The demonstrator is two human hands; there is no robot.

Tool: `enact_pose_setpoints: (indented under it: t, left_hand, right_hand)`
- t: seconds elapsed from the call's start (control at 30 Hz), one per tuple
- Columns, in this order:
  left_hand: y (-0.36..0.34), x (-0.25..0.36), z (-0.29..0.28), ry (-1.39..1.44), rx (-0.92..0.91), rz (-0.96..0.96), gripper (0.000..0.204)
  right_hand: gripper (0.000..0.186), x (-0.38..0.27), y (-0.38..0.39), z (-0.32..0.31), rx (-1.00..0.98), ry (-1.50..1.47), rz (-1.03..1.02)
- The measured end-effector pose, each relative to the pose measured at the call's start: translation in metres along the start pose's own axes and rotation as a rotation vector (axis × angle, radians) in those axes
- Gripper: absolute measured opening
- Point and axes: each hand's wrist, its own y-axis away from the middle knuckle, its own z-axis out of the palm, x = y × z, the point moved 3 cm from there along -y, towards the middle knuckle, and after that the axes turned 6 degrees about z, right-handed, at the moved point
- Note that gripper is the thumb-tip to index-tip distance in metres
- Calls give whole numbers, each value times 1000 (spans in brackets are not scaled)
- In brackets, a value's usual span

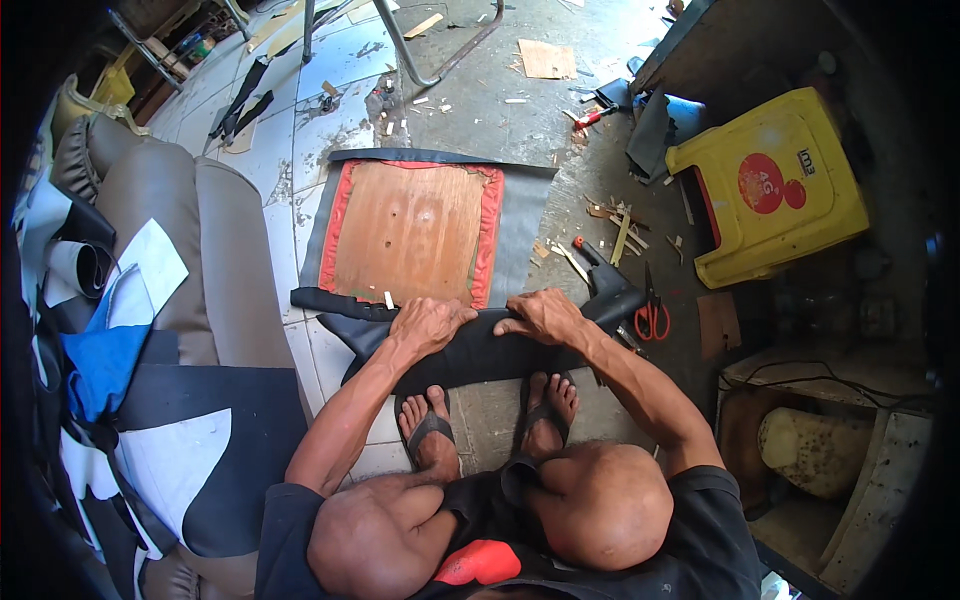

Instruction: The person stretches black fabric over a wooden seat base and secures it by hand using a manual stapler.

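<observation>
A square wooden panel point(405, 235) with red padded edging lies face up on grey-and-black sheet material point(528, 230). Along the panel's near edge, a black sheet point(470, 355) is folded over, with a loose flap toward my feet. My left hand point(432, 323) has its fingers curled on this folded edge at the panel's lower middle. Just to the right, my right hand point(540, 318) grips the same black edge, thumb bent toward the left hand. Orange-handled scissors point(652, 320) lie to the right, near a tool with a small orange knob point(580, 243).
A grey-brown cushioned seat point(230, 260) with fabric offcuts point(160, 470) fills the left. A yellow plastic stool point(770, 190) lies at right, above an open wooden box point(800, 480). Metal chair legs point(430, 70) stand at the back. Wood scraps point(620, 225) litter the floor.
</observation>
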Motion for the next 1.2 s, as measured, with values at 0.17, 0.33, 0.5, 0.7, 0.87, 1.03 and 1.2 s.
enact_pose_setpoints:
  t: [0.17,0.33,0.5,0.7,0.87,1.03,1.2]
  left_hand:
    - [2,13,-5,2,20,-113,53]
    - [4,14,-4,86,64,-150,45]
    - [1,6,0,301,61,-234,33]
    - [0,10,-3,242,41,-163,30]
    - [1,12,3,247,63,-164,28]
    - [3,18,6,225,69,-229,26]
    - [-9,15,6,244,-2,-368,26]
  right_hand:
    - [62,-11,1,1,39,7,73]
    - [59,-17,1,-3,10,31,118]
    - [57,-16,6,-1,65,14,77]
    - [53,-21,9,-5,102,15,90]
    - [50,-25,10,-4,121,-9,114]
    - [45,-27,15,-1,149,-48,175]
    - [43,-23,9,2,180,-97,205]
